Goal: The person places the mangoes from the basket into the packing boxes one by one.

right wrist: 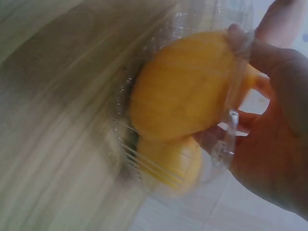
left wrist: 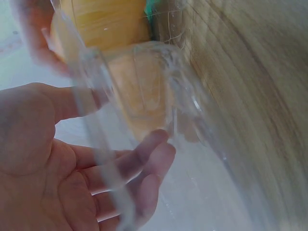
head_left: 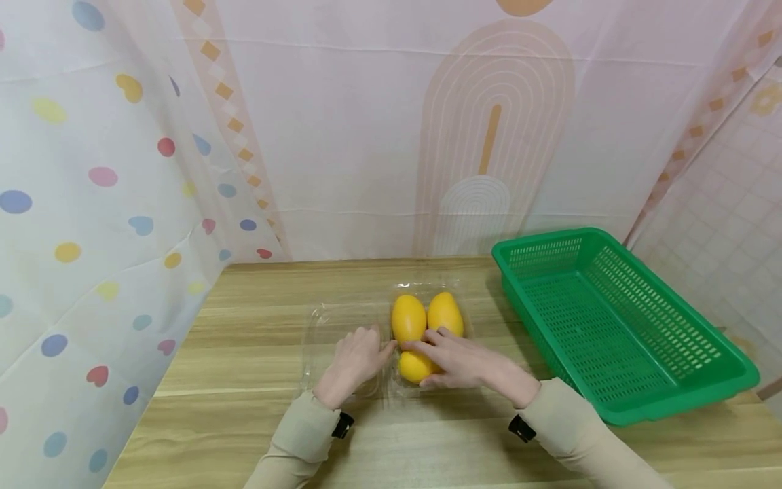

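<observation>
Three yellow mangoes sit in one half of a hinged clear plastic box [head_left: 400,388]: a back left mango [head_left: 408,318], a back right mango [head_left: 445,314] and a front mango [head_left: 415,367] lying crosswise. My right hand [head_left: 455,360] grips the front mango, fingers over its top and thumb at its near side. In the right wrist view that mango [right wrist: 185,86] shows through the clear wall. My left hand [head_left: 357,356] is over the other half, the clear lid [head_left: 318,339], beside the hinge. Its fingers [left wrist: 151,159] are loosely bent behind the plastic in the left wrist view, holding nothing visible.
A green plastic basket [head_left: 550,339] with slotted sides stands on the right of the wooden table [head_left: 201,407]. Patterned cloth [head_left: 342,136] hangs behind the table and along its left side. Black straps sit at both wrists.
</observation>
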### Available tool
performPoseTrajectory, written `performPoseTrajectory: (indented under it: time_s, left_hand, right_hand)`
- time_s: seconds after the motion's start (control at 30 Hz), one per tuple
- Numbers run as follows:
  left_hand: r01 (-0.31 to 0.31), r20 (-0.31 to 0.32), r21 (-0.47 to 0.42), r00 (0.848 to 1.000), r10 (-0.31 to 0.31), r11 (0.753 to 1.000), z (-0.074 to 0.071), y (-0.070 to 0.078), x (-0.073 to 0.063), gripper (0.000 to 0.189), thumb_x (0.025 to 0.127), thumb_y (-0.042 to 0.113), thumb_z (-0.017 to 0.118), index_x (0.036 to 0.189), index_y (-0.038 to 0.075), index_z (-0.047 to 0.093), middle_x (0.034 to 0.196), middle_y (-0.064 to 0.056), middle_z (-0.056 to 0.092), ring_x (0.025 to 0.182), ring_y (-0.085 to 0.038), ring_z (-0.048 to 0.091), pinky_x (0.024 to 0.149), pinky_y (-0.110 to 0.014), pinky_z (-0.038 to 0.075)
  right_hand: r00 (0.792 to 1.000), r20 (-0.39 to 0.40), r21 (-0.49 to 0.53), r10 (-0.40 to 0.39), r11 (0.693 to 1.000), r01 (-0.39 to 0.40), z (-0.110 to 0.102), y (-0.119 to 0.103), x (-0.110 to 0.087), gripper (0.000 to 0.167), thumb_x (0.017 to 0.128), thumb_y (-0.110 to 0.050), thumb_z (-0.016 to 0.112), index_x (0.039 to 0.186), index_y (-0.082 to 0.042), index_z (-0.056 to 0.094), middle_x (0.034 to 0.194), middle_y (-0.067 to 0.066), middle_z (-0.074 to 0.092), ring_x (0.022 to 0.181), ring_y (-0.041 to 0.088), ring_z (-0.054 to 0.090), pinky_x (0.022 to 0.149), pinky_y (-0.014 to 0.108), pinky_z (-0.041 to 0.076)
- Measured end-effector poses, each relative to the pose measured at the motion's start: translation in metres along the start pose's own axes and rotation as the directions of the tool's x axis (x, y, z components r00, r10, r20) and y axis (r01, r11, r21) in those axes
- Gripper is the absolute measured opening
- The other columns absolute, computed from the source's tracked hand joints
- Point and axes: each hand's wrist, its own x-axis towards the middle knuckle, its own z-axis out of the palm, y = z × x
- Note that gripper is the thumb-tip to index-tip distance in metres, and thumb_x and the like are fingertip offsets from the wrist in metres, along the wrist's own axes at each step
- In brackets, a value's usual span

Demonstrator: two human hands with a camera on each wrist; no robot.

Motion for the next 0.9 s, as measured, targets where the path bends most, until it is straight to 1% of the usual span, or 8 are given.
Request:
performPoseTrajectory:
  time_s: [0.23, 0.33, 0.43, 0.53, 0.67, 0.73, 0.8, 0.9]
  left_hand:
    - [0.0, 0.006, -0.004, 1.0, 0.0, 1.0, 0.001, -0.001, 0.001, 0.035, 0.093, 0.035, 0.058, 0.078, 0.005, 0.053, 0.055, 0.001, 0.034, 0.044, -0.012, 0.035, 0.038, -0.021, 0.027]
    - [-0.002, 0.006, -0.003, 1.0, 0.002, 1.0, 0.001, -0.001, 0.001, 0.035, 0.093, 0.035, 0.058, 0.082, 0.003, 0.056, 0.054, 0.002, 0.033, 0.043, -0.011, 0.034, 0.038, -0.021, 0.027]
    - [0.002, 0.007, -0.006, 1.0, -0.002, 1.0, 0.001, -0.001, 0.0, 0.035, 0.093, 0.036, 0.058, 0.084, 0.002, 0.057, 0.053, 0.002, 0.033, 0.043, -0.011, 0.032, 0.038, -0.02, 0.026]
    - [0.009, 0.01, -0.007, 1.0, -0.009, 1.0, 0.001, -0.001, 0.0, 0.035, 0.093, 0.036, 0.058, 0.086, 0.001, 0.058, 0.053, 0.002, 0.033, 0.043, -0.011, 0.033, 0.038, -0.021, 0.026]
    - [0.019, 0.022, -0.018, 1.0, -0.019, 1.0, 0.001, -0.003, 0.001, 0.043, 0.094, 0.038, 0.056, 0.099, -0.004, 0.061, 0.055, 0.001, 0.036, 0.045, -0.012, 0.034, 0.039, -0.022, 0.028]
    - [0.025, 0.029, -0.03, 0.999, -0.024, 0.999, 0.0, -0.004, 0.001, 0.047, 0.095, 0.04, 0.054, 0.107, -0.005, 0.061, 0.058, -0.003, 0.043, 0.046, -0.014, 0.038, 0.04, -0.023, 0.031]
    - [0.024, 0.022, -0.026, 0.999, -0.023, 0.999, -0.001, -0.007, 0.001, 0.05, 0.095, 0.041, 0.053, 0.114, -0.006, 0.061, 0.07, -0.01, 0.057, 0.052, -0.018, 0.049, 0.043, -0.028, 0.041]
    - [0.029, 0.0, 0.002, 1.0, -0.029, 1.0, -0.005, -0.013, 0.001, 0.051, 0.095, 0.041, 0.053, 0.118, -0.004, 0.06, 0.105, -0.024, 0.063, 0.08, -0.035, 0.064, 0.059, -0.042, 0.055]
  right_hand:
    - [0.999, -0.034, -0.013, -0.014, 1.0, 0.013, 0.008, 0.003, 0.0, 0.051, 0.09, -0.042, 0.06, 0.135, -0.021, 0.049, 0.122, 0.002, 0.056, 0.101, 0.014, 0.047, 0.085, 0.031, 0.047]
    - [0.994, -0.106, 0.018, -0.035, 0.999, 0.037, 0.011, 0.006, 0.0, 0.045, 0.091, -0.037, 0.06, 0.131, -0.016, 0.053, 0.122, 0.003, 0.056, 0.101, 0.015, 0.049, 0.085, 0.032, 0.048]
    - [0.971, -0.23, 0.015, -0.061, 0.998, 0.067, 0.014, 0.011, 0.0, 0.036, 0.092, -0.031, 0.06, 0.123, -0.011, 0.058, 0.117, 0.004, 0.059, 0.099, 0.016, 0.053, 0.084, 0.032, 0.05]
    - [0.923, -0.384, -0.011, -0.041, 0.999, 0.04, 0.016, 0.017, 0.002, 0.028, 0.092, -0.025, 0.063, 0.114, -0.007, 0.062, 0.11, 0.005, 0.061, 0.097, 0.018, 0.056, 0.084, 0.033, 0.051]
    - [0.827, -0.552, 0.036, 0.105, 0.994, -0.102, 0.015, 0.025, 0.003, 0.021, 0.09, -0.017, 0.064, 0.107, -0.005, 0.064, 0.109, 0.01, 0.062, 0.099, 0.024, 0.057, 0.087, 0.038, 0.051]
    - [0.781, -0.59, 0.102, 0.204, 0.979, -0.179, 0.014, 0.03, 0.004, 0.021, 0.091, -0.015, 0.063, 0.108, -0.003, 0.064, 0.112, 0.013, 0.062, 0.103, 0.028, 0.057, 0.09, 0.042, 0.05]
    - [0.744, -0.601, 0.17, 0.293, 0.956, -0.239, 0.015, 0.035, 0.004, 0.023, 0.092, -0.014, 0.062, 0.111, -0.001, 0.062, 0.115, 0.015, 0.06, 0.107, 0.031, 0.055, 0.091, 0.044, 0.049]
    - [0.717, -0.578, 0.252, 0.39, 0.921, -0.298, 0.017, 0.042, 0.003, 0.03, 0.093, -0.014, 0.061, 0.117, 0.003, 0.059, 0.122, 0.019, 0.056, 0.114, 0.035, 0.051, 0.095, 0.048, 0.047]
